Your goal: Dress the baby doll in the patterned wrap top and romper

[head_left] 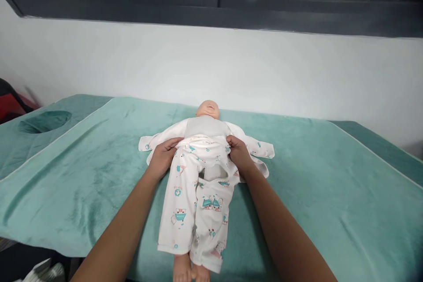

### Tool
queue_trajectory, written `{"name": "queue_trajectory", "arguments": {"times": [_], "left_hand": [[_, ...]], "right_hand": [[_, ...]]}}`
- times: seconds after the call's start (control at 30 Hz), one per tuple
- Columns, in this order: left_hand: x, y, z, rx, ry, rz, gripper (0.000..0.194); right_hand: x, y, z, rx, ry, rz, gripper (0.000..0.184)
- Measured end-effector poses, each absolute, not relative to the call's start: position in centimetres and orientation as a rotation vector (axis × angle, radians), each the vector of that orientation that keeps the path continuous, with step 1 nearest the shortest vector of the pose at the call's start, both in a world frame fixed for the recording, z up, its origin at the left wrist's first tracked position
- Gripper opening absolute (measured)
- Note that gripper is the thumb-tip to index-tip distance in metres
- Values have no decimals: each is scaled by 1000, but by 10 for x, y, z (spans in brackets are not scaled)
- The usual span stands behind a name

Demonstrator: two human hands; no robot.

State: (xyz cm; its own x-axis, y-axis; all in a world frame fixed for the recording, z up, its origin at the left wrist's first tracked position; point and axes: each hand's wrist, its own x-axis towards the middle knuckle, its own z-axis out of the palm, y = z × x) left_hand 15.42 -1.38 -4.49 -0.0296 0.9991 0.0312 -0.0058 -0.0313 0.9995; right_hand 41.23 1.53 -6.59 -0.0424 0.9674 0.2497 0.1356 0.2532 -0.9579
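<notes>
A baby doll (pixel 208 108) lies on its back, head toward the wall and bare feet toward me. It wears white printed pants (pixel 180 202) with an opening at the crotch. A white long-sleeved top (pixel 262 148) is spread open under its arms, leaving the grey chest (pixel 206 127) showing. My left hand (pixel 164 155) pinches the pants' waistband at the doll's hip on the left. On the opposite hip, my right hand (pixel 238 152) grips the same waistband with bent fingers. The waistband sits across the doll's belly.
A light green cover (pixel 313 185) lies over the padded table, which has a round face hole (pixel 46 122) at the left. Behind it rise a white wall (pixel 211 64) and a dark window frame (pixel 211 2). Something red and black (pixel 11 103) stands at the left edge.
</notes>
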Motion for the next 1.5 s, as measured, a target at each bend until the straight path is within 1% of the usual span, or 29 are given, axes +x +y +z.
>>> {"name": "queue_trajectory", "arguments": {"times": [0.17,0.33,0.43,0.6,0.77,0.87,0.97,1.07,1.2,1.3,1.43,1.5], "left_hand": [[156,-16,-40,1273,1263,1246,33],[155,-14,-44,1318,1287,1243,34],[153,-11,-49,1432,1276,1277,31],[150,-5,-56,1656,1208,1386,24],[150,-3,-54,1585,1304,1297,23],[149,-5,-51,1493,1254,1270,27],[150,-8,-48,1459,1147,1264,30],[153,-6,-44,1391,1119,1268,27],[155,2,-38,1441,1134,1151,26],[154,7,-33,1577,1091,1050,23],[161,19,-26,1665,1143,1210,19],[167,31,-24,1643,1271,1261,16]], "right_hand": [[413,18,-70,-1108,-1446,928,6],[412,16,-68,-1123,-1480,879,5],[412,15,-66,-1143,-1503,827,2],[411,13,-63,-1179,-1527,704,7],[412,7,-59,-1235,-1569,577,5],[416,4,-57,-1229,-1661,343,19],[421,4,-56,-1090,-1793,176,24],[420,5,-55,-1054,-1856,210,25],[415,8,-50,-1195,-1781,385,29],[413,16,-44,-1298,-1731,475,27],[412,33,-34,-1379,-1716,538,29],[412,44,-28,-1403,-1735,587,32]]}}
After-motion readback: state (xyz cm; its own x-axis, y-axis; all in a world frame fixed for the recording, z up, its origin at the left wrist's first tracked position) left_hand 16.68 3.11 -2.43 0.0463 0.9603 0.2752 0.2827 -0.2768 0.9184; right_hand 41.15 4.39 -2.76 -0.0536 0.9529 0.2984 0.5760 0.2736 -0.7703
